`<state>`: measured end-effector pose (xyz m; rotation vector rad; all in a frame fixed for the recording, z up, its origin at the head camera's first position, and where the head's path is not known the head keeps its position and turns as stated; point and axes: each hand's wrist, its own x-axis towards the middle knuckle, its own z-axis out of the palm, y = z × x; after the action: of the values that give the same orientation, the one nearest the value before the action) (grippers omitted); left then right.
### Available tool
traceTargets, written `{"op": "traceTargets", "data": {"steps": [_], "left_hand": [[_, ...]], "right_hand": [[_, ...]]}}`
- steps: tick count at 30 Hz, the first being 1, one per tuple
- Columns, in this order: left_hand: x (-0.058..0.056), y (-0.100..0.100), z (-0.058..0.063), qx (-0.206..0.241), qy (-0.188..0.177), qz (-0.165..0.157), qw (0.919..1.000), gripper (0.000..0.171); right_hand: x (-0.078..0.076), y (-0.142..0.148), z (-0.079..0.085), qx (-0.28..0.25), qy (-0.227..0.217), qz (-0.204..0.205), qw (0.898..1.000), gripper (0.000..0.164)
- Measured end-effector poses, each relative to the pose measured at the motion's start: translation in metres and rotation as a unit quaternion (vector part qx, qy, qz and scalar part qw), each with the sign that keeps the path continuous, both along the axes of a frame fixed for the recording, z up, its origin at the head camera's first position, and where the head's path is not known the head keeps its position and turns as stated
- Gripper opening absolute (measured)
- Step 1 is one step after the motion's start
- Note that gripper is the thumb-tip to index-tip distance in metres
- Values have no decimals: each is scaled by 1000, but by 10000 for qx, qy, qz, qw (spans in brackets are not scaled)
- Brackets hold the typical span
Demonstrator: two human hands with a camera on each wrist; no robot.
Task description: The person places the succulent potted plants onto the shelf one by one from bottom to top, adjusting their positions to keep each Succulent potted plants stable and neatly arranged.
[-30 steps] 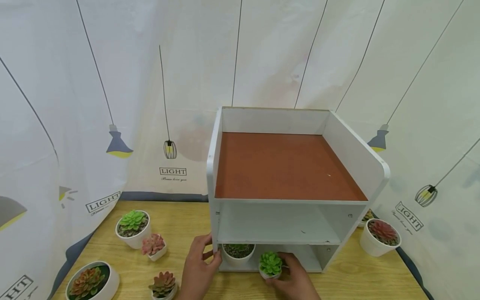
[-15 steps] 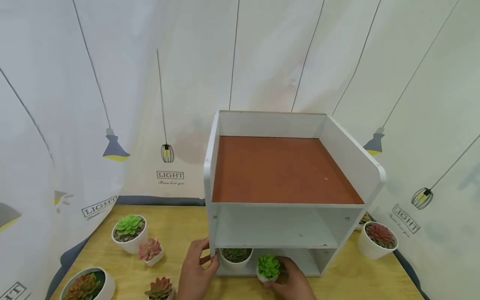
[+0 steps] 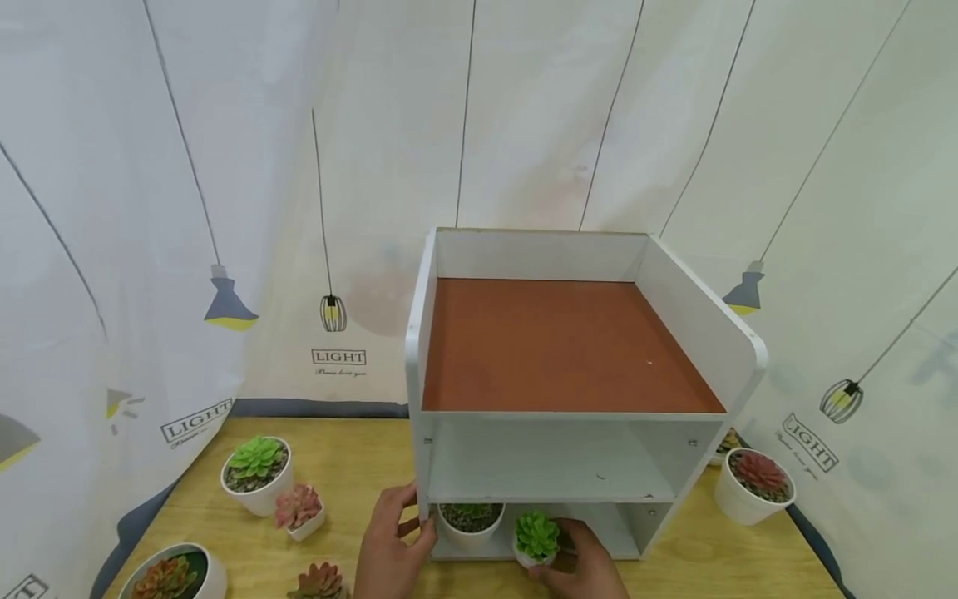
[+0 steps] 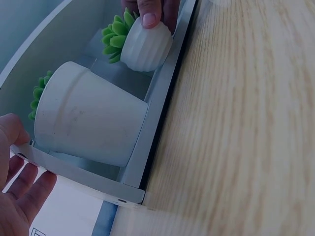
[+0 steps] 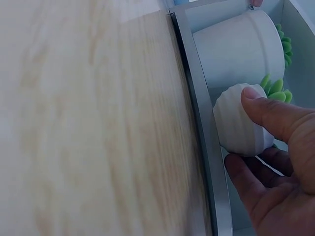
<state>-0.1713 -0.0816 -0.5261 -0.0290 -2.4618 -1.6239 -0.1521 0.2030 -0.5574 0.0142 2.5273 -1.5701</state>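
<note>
My right hand (image 3: 582,559) pinches a small ribbed white pot (image 5: 242,120) that holds a bright green succulent (image 3: 536,534). Thumb and fingers lie on either side of this pot, at the front edge of the bottom compartment of a white shelf unit (image 3: 550,501). Just left of it, inside that compartment, stands a larger smooth white pot (image 4: 88,115) with a green plant, its top partly hidden by the shelf above. At the unit's left side panel, my left hand (image 3: 392,541) grips the front edge, thumb inside and fingers outside.
Several potted succulents stand on the wooden table (image 3: 359,453) at left, among them a green one (image 3: 258,474), a pink one (image 3: 299,509) and an orange-green one (image 3: 175,574). A red one (image 3: 754,484) stands right of the unit. A printed curtain (image 3: 524,116) hangs behind.
The head view has tilted slightly, so the whole scene sits a little lower in it. Both hands keep their holds, and the small pot stays at the compartment's front edge.
</note>
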Motion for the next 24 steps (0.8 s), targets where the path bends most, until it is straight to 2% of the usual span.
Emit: {"op": "traceTargets", "data": {"steps": [16,24], "left_hand": [[0,2,-2,-55,106,72,9999,51],[1,1,-2,-2,-27,55,10000,53]], "right_hand": [[-2,3,0,137,220,-11,9997,90],[-2,2,-1,35,129,-39,9999,93]]}}
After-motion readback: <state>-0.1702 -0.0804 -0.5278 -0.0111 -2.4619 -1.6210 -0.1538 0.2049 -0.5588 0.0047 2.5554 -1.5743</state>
